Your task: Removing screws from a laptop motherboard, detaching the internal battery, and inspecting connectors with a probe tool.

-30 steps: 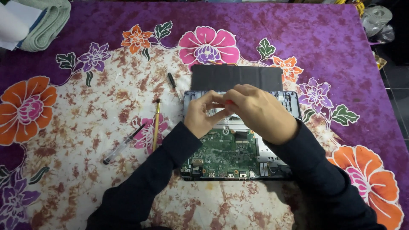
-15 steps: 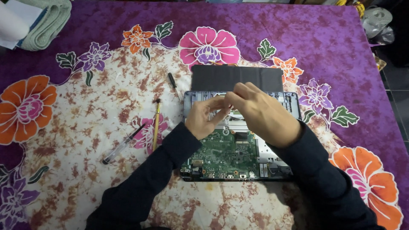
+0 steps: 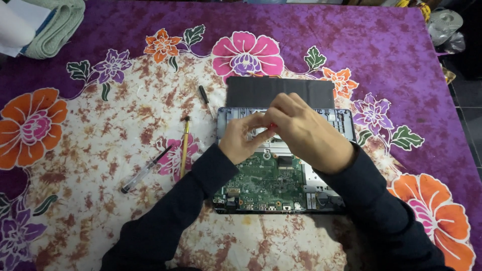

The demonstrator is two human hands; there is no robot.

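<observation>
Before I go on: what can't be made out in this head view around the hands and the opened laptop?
- Small red item between the left hand and right hand: mostly covered by fingers.
- Opened laptop: its upper middle is hidden under both hands; board parts too small to tell.
- Grey cloth: cut off by the top edge.

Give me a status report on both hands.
Left hand and right hand pinching a small red part over opened laptop. Tools lie left, clear.
</observation>
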